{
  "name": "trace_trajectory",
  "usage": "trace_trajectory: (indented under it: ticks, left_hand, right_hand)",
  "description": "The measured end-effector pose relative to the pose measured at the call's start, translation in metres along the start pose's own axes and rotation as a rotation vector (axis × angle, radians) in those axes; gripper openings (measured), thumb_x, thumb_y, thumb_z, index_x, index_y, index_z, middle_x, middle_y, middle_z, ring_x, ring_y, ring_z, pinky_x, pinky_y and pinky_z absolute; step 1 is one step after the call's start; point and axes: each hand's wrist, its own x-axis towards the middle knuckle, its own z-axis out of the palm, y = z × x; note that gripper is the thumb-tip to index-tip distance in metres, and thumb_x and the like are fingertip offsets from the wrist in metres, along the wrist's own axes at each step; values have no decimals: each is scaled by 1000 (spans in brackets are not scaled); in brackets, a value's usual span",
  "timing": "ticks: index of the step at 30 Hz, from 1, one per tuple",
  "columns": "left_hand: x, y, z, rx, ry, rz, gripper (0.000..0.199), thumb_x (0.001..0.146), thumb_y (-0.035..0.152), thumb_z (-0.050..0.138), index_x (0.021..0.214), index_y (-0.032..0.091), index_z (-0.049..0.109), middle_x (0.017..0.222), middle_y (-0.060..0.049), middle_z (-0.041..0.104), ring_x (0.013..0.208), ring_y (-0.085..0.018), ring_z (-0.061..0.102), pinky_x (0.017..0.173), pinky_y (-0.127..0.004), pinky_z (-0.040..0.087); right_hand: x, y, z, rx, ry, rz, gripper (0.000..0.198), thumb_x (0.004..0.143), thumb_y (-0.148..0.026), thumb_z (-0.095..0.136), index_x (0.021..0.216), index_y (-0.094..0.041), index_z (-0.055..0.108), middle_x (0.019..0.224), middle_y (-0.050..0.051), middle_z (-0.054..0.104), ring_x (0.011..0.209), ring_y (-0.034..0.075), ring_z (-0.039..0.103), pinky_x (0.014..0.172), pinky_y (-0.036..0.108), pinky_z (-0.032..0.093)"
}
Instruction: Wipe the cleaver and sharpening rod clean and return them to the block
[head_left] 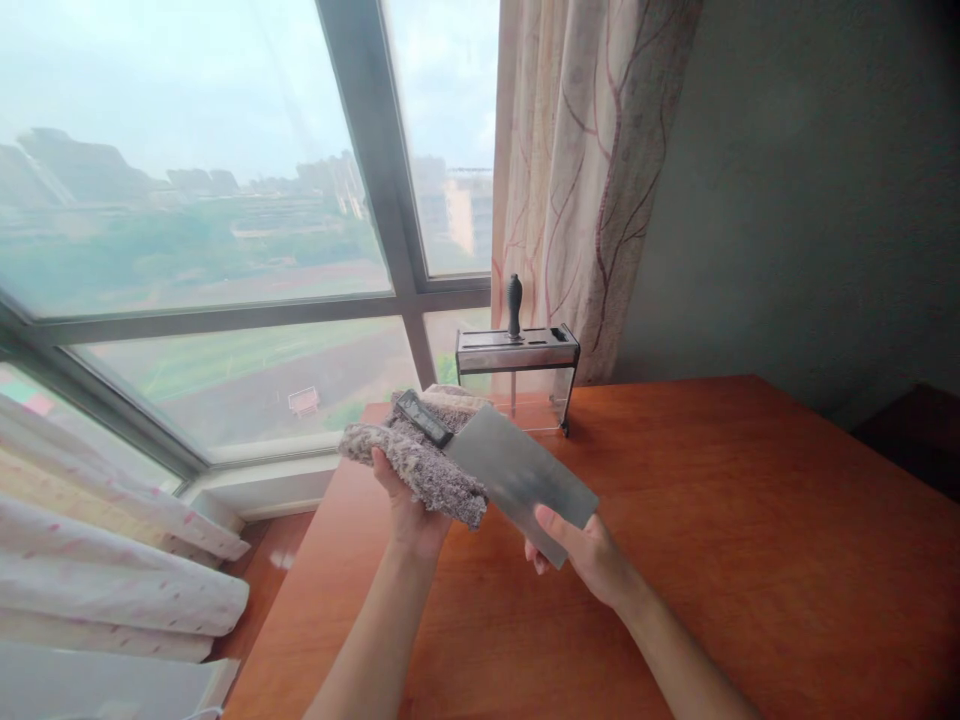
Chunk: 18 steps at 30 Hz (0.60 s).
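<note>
In the head view, a cleaver (517, 480) with a broad grey blade and a dark handle (422, 418) is held above the table, its handle end pointing up and left. A fuzzy grey-purple cloth (420, 465) lies in my left hand (415, 520), folded beneath and beside the handle. The left fingers are mostly hidden under the cloth. My right hand (581, 550) pinches the far end of the blade, thumb on top and fingertips below its edge.
A knife block (517, 347) with a metal top and clear sides holds one knife with a black handle (514, 305). It stands at the back of the reddish-brown wooden table (712, 520). Behind it are a window and a patterned curtain (577, 170); another curtain (112, 560) hangs at left.
</note>
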Motion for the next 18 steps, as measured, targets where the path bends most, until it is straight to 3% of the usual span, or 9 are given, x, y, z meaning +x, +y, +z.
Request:
trace_trajectory:
  ticks: [5,9,13,18]
  left_hand:
    - [-8,-19,-2,25,12,-176,40,82,46,53,99,15,71,90,-8,74,108,-31,61,97,-42,45]
    - [-16,-34,-5,45,-48,-313,54,83,58,49,112,17,66,104,-8,72,114,-33,58,99,-46,43]
    - [-19,-41,-8,83,-109,-398,73,76,75,43,121,20,61,115,-10,68,122,-34,51,102,-48,39]
    - [-15,-32,-3,24,-103,-371,78,75,77,40,127,22,57,120,-9,66,124,-33,49,104,-47,37]
  right_hand:
    - [1,3,7,-27,-13,0,47,82,-58,55,58,-19,63,52,1,58,48,14,52,53,28,43]
    - [4,10,3,35,60,24,43,81,-56,58,58,-20,62,50,0,57,45,14,50,48,29,40]
    - [8,14,-3,250,159,48,34,77,-52,65,62,-22,58,47,-3,51,42,13,43,40,26,32]
    - [10,9,-6,396,155,104,34,75,-49,67,60,-22,52,45,-5,46,43,10,38,41,24,29]
